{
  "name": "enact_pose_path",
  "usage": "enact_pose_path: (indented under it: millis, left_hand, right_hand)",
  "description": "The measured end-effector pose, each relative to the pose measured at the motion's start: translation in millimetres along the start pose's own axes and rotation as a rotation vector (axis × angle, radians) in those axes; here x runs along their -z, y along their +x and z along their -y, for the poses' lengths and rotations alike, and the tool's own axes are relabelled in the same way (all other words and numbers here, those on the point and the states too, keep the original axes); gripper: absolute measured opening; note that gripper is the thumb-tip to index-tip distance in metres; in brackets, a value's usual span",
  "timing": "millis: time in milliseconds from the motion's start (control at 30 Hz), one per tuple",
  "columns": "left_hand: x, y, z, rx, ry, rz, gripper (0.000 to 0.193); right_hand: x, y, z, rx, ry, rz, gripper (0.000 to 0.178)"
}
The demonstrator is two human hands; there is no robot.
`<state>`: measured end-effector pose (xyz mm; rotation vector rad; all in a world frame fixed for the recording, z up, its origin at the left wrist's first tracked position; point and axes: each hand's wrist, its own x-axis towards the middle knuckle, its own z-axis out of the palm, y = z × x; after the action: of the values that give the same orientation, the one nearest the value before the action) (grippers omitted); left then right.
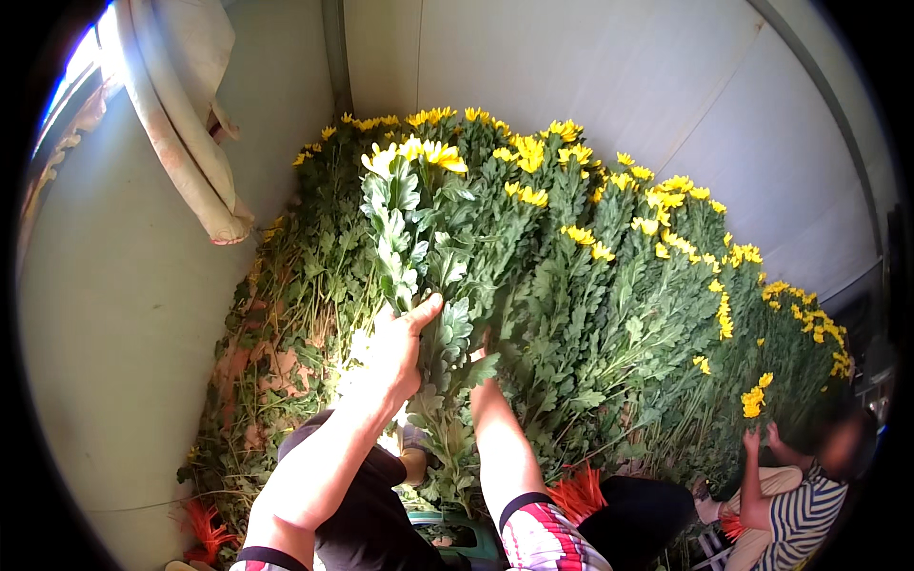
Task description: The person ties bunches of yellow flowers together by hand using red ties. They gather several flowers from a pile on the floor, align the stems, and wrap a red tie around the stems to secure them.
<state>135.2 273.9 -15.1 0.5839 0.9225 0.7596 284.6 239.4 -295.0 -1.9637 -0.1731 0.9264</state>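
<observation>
So my left hand [400, 354] is wrapped round a bunch of yellow flowers [395, 228], thumb up along the leafy stems, other fingers mostly out of sight. The bunch is up in front of the left half of the big flower pile [609, 333], on my side of it. From my fingers, the blooms [416, 154] lie straight out toward the pile's back edge, and the leafy lower part runs back my way. Left hand's the nearer one, since it's right on the stems. My right hand [483, 369] is just beside the bunch, on the side toward the rest of the pile; honestly can't tell if it's gripping anything, leaves cover the fingers. Long axis runs front to back over the pile, blooms pointing away from me, leaning a touch toward the pile's left end.
</observation>
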Motion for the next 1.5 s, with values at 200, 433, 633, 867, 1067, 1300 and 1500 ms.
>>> enact_pose_path:
  millis: [200,433,633,867,1067,1300,1500]
  left_hand:
    - [-4,9,-6,-0.068,0.028,0.017,0.019]
    - [6,27,3,0.005,-0.119,0.149,0.019]
    - [-37,-7,22,0.15,-0.074,0.446,0.028]
    - [-52,-33,34,0.038,0.074,0.597,0.036]
    - [-71,-36,57,0.139,0.221,0.666,0.026]
    - [-77,-34,82,0.155,0.381,0.605,0.023]
    - [-85,-42,99,-0.056,0.446,0.728,0.016]
  right_hand:
    - [0,-17,27,0.172,0.142,-0.237,0.101]
    - [80,-128,19,0.212,0.349,-0.118,0.098]
    - [145,-170,-25,0.461,-0.434,-0.172,0.079]
    - [164,-188,-39,0.459,-0.197,-0.054,0.06]
    - [178,-212,-27,0.51,-0.15,-0.116,0.04]
    - [179,-196,-76,0.651,-0.425,-0.001,0.052]
    - [170,-214,-46,0.516,-0.059,0.142,0.047]
